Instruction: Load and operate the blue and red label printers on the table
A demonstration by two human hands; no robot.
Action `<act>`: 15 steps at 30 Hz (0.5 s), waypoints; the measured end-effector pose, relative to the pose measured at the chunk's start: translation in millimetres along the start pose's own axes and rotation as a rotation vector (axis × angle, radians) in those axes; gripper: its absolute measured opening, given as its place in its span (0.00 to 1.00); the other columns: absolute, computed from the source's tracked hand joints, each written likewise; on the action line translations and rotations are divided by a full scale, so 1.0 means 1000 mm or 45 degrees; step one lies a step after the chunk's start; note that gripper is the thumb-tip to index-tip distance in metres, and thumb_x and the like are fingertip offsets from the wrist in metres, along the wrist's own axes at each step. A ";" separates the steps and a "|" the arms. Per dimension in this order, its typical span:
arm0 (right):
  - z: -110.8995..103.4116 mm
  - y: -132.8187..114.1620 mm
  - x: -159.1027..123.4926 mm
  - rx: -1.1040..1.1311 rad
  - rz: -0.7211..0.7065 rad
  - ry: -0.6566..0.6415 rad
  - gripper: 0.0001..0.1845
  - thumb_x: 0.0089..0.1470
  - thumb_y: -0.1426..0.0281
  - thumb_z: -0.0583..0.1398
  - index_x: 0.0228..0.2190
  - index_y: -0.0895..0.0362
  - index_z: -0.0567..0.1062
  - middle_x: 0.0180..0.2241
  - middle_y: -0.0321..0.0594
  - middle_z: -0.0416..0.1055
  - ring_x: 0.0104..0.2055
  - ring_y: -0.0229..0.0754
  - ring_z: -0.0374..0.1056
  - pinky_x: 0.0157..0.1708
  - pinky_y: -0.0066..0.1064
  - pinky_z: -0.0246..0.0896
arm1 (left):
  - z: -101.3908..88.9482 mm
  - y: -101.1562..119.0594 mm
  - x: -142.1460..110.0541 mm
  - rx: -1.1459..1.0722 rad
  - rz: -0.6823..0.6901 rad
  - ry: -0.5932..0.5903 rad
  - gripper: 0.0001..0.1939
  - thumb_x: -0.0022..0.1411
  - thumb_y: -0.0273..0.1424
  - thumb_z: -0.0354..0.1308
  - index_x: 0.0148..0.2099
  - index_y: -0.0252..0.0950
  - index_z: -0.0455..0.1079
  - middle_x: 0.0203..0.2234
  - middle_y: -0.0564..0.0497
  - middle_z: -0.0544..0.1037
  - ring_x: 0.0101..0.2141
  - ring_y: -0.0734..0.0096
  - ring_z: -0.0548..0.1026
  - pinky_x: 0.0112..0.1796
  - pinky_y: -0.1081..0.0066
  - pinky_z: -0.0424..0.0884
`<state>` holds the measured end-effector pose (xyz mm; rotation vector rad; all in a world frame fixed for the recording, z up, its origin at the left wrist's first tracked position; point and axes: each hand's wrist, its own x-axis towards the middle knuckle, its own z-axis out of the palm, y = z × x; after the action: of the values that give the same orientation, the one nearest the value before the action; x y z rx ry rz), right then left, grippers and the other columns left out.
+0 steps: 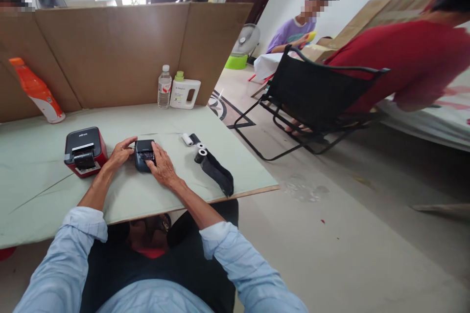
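A small black portable printer (144, 145) sits on the pale green tabletop, between my two hands. My left hand (120, 154) holds it at the left edge, fingertips against the far left corner. Along the right side, my right hand (164, 165) grips it with fingers over the edge. A dark shiny strip shows across its front part. To the left stands a bigger red and black label printer (86, 149). White paper rolls (187, 140) and a black strap (217, 172) lie to the right of my right hand.
Behind the table stands a cardboard screen (121, 54). Before it are an orange bottle (38, 90), a clear water bottle (165, 87) and a white jug (185, 94). A black folding chair (316, 88) with a person in red is at right. Other people sit or stand farther back.
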<state>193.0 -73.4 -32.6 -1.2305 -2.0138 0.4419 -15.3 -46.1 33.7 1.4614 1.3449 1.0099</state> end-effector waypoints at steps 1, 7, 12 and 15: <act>0.000 0.000 0.000 0.005 0.001 0.006 0.40 0.68 0.62 0.55 0.74 0.64 0.53 0.73 0.60 0.54 0.74 0.60 0.53 0.70 0.56 0.57 | -0.002 0.001 0.000 0.021 0.038 -0.029 0.39 0.50 0.26 0.61 0.67 0.35 0.73 0.55 0.43 0.82 0.42 0.63 0.80 0.40 0.68 0.77; -0.004 -0.001 -0.001 0.071 -0.015 0.071 0.36 0.67 0.62 0.58 0.72 0.55 0.60 0.73 0.54 0.56 0.73 0.58 0.55 0.70 0.55 0.57 | -0.016 0.003 0.007 0.055 0.198 -0.191 0.33 0.50 0.34 0.70 0.60 0.36 0.79 0.60 0.40 0.79 0.62 0.46 0.74 0.65 0.51 0.65; -0.009 -0.003 -0.002 0.103 -0.104 0.196 0.28 0.64 0.65 0.62 0.63 0.55 0.73 0.71 0.55 0.58 0.68 0.57 0.62 0.68 0.53 0.60 | -0.018 -0.001 0.008 -0.060 0.194 -0.260 0.41 0.47 0.43 0.76 0.62 0.34 0.76 0.63 0.34 0.76 0.65 0.41 0.71 0.67 0.47 0.61; -0.012 -0.006 -0.004 0.085 -0.194 0.264 0.20 0.64 0.67 0.62 0.56 0.54 0.79 0.68 0.52 0.63 0.65 0.55 0.65 0.67 0.51 0.62 | -0.016 0.000 0.006 -0.099 0.176 -0.279 0.43 0.46 0.44 0.78 0.63 0.34 0.76 0.63 0.34 0.76 0.66 0.42 0.70 0.68 0.49 0.60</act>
<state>199.2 -80.6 -22.3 -1.0294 -1.8840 0.2924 -30.4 -38.6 37.9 1.5736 1.0499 0.9475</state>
